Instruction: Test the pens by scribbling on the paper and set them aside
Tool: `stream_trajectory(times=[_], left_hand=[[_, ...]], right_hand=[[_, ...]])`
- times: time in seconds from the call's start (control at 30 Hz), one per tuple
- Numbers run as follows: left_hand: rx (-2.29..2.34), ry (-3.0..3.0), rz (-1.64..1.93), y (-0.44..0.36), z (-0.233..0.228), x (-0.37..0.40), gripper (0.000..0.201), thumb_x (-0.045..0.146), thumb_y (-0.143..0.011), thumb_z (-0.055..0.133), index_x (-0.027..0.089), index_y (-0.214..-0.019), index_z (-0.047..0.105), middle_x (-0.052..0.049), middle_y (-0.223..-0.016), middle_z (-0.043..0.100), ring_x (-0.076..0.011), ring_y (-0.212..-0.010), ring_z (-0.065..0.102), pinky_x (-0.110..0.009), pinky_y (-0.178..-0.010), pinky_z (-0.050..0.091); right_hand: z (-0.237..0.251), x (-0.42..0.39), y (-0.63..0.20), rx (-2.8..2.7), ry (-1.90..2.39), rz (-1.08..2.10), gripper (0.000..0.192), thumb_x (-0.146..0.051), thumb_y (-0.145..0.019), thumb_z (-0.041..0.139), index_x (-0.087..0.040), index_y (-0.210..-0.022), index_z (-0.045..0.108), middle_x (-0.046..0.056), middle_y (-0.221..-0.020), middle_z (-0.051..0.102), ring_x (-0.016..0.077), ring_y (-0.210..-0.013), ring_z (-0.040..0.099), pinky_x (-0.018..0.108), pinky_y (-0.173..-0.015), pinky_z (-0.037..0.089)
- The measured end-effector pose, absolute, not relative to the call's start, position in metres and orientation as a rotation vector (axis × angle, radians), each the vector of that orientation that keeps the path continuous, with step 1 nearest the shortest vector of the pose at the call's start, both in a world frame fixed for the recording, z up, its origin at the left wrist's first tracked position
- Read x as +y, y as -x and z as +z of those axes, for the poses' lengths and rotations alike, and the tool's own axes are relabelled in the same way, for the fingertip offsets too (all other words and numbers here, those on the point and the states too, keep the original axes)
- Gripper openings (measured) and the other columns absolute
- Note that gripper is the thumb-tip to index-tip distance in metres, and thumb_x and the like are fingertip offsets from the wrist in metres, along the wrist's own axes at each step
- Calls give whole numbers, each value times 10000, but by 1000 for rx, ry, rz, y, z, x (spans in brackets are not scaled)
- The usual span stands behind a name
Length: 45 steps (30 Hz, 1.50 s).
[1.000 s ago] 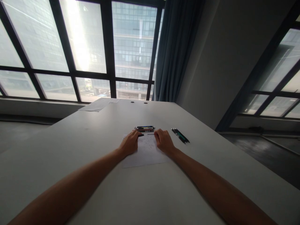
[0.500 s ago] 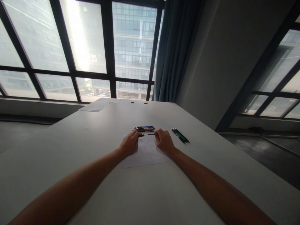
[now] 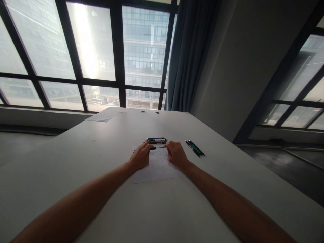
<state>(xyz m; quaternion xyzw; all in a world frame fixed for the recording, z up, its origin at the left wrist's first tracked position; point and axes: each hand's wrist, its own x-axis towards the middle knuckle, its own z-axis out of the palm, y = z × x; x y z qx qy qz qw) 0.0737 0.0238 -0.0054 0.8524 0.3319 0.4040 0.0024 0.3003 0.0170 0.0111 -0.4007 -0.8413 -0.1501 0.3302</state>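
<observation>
Your left hand (image 3: 140, 157) grips a dark pen barrel (image 3: 153, 148); your right (image 3: 177, 154) pinches a thin dark rod (image 3: 160, 147). Rod lines up with the barrel's right end, can't tell if it's inside. Both hands sit over a marked white sheet (image 3: 155, 172) on the white table (image 3: 162, 212). Pen row (image 3: 155, 139) just beyond your hands, second pen group (image 3: 194, 148) to the right, loose papers (image 3: 102, 116) far left. Windows (image 3: 144, 47) and blue curtain (image 3: 183, 67) behind.

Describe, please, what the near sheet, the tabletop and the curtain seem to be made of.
Near sheet: apparently matte paper, by its thin, flat edge and faint marks. Tabletop: perhaps satin laminate, smooth with a soft sheen. Curtain: probably matte fabric, as it hangs in folds.
</observation>
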Motion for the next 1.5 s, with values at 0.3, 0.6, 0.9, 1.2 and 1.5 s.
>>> stream_trajectory(times=[0.3,0.6,0.9,1.2,1.5], left_hand=[[977,-2697,1241,-74,-5,24,364,27,-822,412,164,-1123,565,-136,-1086,615,-264,-1098,576,-468,-959,507],[910,-2709,1264,-74,-9,27,508,-38,-741,416,158,-1191,548,-138,-1118,604,-262,-1202,521,-484,-1060,448],[1063,-2740,1230,-72,-8,26,501,26,-834,419,225,-1275,548,-93,-1133,641,-232,-1139,585,-420,-971,522],[1152,-2790,1171,-74,-2,20,392,142,-912,422,235,-1265,565,-81,-1097,667,-236,-1115,599,-410,-934,531],[1226,-2762,1144,-74,-3,20,240,252,-922,488,212,-1136,591,-76,-1076,674,-248,-1100,607,-413,-924,524]], right_hand=[[12,14,-298,-2257,876,-379,233,-97,-890,474,-193,-1070,587,68,-980,690,220,-917,580,374,-845,376],[12,17,-301,-2077,1090,-418,70,-176,-872,533,-199,-873,599,82,-1029,652,222,-992,557,377,-898,362],[9,19,-305,-2129,1418,-480,107,-267,-815,619,-180,-834,679,113,-1190,611,269,-1120,490,435,-1004,279],[1,25,-307,-2130,1403,-431,58,-192,-781,620,-178,-761,673,126,-1134,637,281,-1092,505,462,-961,327],[1,24,-306,-2130,1364,-402,58,-133,-727,621,-176,-739,659,117,-1090,635,269,-1038,515,448,-940,337]])
